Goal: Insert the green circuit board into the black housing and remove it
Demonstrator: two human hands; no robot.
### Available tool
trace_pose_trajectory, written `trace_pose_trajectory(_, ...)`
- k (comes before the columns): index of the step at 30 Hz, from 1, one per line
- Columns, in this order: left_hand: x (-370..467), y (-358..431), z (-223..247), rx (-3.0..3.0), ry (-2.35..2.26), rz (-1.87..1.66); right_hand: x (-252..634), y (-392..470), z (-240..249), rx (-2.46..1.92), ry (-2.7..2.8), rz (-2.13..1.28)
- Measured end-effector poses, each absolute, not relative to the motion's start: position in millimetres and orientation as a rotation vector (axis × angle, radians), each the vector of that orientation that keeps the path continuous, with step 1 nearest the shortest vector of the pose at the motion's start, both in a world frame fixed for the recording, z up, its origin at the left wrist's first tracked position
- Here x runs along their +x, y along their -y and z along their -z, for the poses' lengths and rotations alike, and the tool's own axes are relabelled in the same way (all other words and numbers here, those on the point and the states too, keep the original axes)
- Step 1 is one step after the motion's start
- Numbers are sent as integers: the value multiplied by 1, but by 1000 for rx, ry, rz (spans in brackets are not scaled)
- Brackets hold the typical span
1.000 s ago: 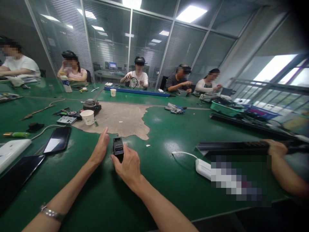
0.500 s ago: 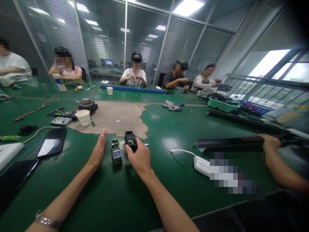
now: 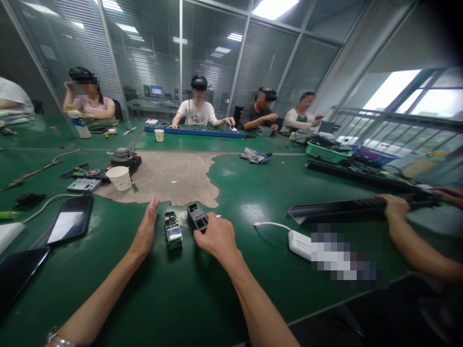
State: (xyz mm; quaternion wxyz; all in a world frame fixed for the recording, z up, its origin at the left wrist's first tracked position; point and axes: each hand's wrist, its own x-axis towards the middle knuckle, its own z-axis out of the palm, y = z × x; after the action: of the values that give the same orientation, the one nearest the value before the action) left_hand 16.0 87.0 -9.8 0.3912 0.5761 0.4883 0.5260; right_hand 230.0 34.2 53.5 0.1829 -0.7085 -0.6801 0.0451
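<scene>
My right hand [image 3: 219,237] grips the near end of a black plastic housing [image 3: 197,217] with rectangular openings, tilted over the green table [image 3: 202,299]. To its left lies a small circuit board module [image 3: 173,230] with a silvery-blue block, apart from both hands. My left hand [image 3: 147,225] is held on edge beside the module, fingers straight and pointing away, with nothing in it.
A paper cup [image 3: 119,178] and electronic parts stand at the brown sheet [image 3: 173,168]. Phones [image 3: 70,219] lie left. On the right are a white power strip [image 3: 300,245] and a long black channel [image 3: 336,210] held by another person's hand.
The black housing has tilted and moved slightly right and down in my right hand. My left hand and the module keep their places on the table while the view shifts slightly.
</scene>
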Motion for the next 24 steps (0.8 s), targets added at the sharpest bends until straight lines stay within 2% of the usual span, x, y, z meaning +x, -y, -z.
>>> trace_pose_trajectory(16,7,-94,13,1377,-1184,-1419,232,-22,-67,-2043,1998,-189)
trace_pose_trajectory(24,5,-94,14,1350,-1178,-1399,206,-21,-74,-1734,1837,-124)
